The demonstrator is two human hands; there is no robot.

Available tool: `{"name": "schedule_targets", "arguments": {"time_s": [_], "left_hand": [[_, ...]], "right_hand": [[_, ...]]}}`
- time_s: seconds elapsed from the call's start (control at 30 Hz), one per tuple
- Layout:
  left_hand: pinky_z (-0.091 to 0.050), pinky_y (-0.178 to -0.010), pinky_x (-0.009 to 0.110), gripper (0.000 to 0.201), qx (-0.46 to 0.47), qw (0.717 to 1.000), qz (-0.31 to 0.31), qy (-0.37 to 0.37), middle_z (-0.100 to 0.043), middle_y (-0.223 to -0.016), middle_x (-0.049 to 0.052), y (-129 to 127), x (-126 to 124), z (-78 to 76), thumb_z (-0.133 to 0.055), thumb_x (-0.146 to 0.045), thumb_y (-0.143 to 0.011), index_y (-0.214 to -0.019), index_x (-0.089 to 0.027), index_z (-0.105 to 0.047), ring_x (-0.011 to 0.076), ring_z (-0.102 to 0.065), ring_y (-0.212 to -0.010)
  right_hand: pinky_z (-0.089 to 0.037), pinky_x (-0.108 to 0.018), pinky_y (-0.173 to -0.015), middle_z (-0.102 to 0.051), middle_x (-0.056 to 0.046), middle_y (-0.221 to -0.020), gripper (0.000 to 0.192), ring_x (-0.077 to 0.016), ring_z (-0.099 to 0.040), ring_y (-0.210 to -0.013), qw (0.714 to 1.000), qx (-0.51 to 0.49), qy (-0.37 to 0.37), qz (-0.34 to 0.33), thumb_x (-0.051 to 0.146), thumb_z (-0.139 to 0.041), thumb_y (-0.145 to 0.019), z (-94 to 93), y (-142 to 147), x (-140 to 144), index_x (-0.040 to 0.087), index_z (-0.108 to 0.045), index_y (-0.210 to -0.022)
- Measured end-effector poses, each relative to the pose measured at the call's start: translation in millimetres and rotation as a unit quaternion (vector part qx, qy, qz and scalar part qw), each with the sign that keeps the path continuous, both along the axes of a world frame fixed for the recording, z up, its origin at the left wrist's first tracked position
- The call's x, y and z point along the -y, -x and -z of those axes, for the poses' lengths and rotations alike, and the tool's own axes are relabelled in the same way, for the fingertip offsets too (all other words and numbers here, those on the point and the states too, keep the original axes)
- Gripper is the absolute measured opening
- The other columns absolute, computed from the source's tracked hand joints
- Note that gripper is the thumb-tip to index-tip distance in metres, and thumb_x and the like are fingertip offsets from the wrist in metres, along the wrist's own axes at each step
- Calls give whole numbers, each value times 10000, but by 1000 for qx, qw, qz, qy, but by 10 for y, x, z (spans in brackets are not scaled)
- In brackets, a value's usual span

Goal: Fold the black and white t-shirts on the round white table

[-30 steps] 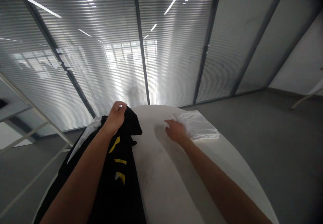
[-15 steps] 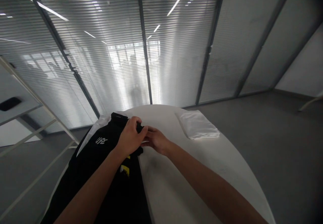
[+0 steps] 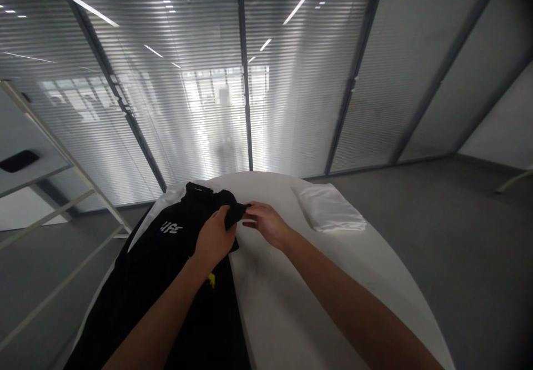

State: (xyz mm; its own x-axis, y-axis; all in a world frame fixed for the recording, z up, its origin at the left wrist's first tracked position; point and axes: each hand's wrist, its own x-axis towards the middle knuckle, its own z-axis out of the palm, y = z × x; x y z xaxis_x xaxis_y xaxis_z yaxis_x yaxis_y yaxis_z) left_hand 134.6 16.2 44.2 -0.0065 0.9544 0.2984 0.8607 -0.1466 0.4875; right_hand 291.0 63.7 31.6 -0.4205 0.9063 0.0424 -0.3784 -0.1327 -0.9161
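A black shirt [image 3: 166,259] with white lettering and a yellow print lies spread over the left part of the white round table [image 3: 283,303]. My left hand [image 3: 215,236] is closed on a bunched part of the shirt near its upper right side. Just to the right, my right hand [image 3: 266,223] pinches the end of that raised black fabric between thumb and fingers. White cloth shows under the shirt's upper left edge. What the left fingertips do beneath the fabric is hidden.
A folded white garment [image 3: 331,208] lies at the table's right. To the left stands a pale metal frame [image 3: 75,164] near a surface with a dark flat object [image 3: 19,161]. Glass panels with blinds [image 3: 291,109] rise behind the table; grey floor surrounds it.
The hands have moved slightly apart, drawing the black fabric out between them. More of the bunched cloth and the white lettering shows. The view has shifted slightly.
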Motion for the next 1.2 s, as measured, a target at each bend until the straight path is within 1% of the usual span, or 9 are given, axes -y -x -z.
{"name": "schedule_targets", "arguments": {"time_s": [0.2,0.37,0.47,0.53,0.67,0.8,0.97,1.1,1.2], "left_hand": [[-451,-1014,351,412,21,996,90,-7,-622,-1283,103,-67,54,30,-441,-256,-924,-1322,-189,-526,240,-595,-1174],[-430,-1058,324,425,155,977,145,-22,-623,-1318,40,-183,79,137,-349,-287,-979,-1354,-208,-532,189,-578,-1216],[-411,-1086,335,438,195,970,144,-10,-583,-1377,22,-226,75,218,-371,-313,-976,-1376,-220,-522,191,-544,-1266],[-436,-1063,344,433,201,967,157,10,-615,-1337,30,-253,81,264,-379,-329,-975,-1363,-222,-539,199,-580,-1222],[-447,-1054,356,402,216,955,202,22,-661,-1262,27,-272,105,286,-403,-303,-962,-1310,-237,-595,199,-608,-1173],[-434,-1070,354,426,254,944,211,-1,-621,-1319,26,-231,122,201,-486,-234,-899,-1309,-245,-601,199,-571,-1216],[-546,-799,290,319,234,952,195,29,-682,-1141,55,-81,132,-25,-497,-258,-876,-1123,-224,-696,172,-663,-931],[-549,-698,300,322,202,966,146,74,-710,-1011,48,292,50,-216,-471,-347,-887,-1072,-214,-699,170,-669,-773],[-544,-747,323,374,138,982,95,83,-715,-1017,46,667,-85,-226,-458,-404,-892,-1130,-213,-676,195,-670,-815]], "right_hand": [[-483,-354,-769,-616,11,-830,152,-166,-584,-798,998,-15,54,17,321,-637,-671,-20,-75,-60,227,-622,-789],[-522,-422,-758,-594,-5,-851,217,-190,-581,-820,992,24,122,3,441,-587,-753,-61,-147,-91,230,-590,-804],[-529,-417,-739,-631,-29,-934,324,-215,-593,-882,990,104,90,-10,516,-679,-729,-66,-180,-89,254,-623,-912],[-518,-362,-708,-652,-37,-949,376,-204,-599,-867,985,161,57,-3,442,-777,-662,-62,-196,-87,255,-649,-963],[-478,-300,-611,-647,-15,-775,359,-155,-579,-695,982,171,69,25,295,-816,-598,-73,-223,-95,226,-685,-925],[-471,-294,-576,-656,-5,-747,400,-154,-581,-666,992,81,93,26,261,-832,-572,-148,-265,-100,223,-672,-937],[-457,-270,-588,-665,2,-790,362,-146,-587,-704,992,38,73,98,218,-826,-570,-287,-433,-176,214,-660,-891],[-439,-272,-599,-660,16,-772,306,-142,-583,-684,984,9,41,174,180,-794,-594,-434,-750,-286,220,-643,-857],[-453,-291,-620,-648,25,-717,273,-149,-589,-661,972,7,50,230,132,-761,-597,-514,-975,-329,224,-616,-809]]}}
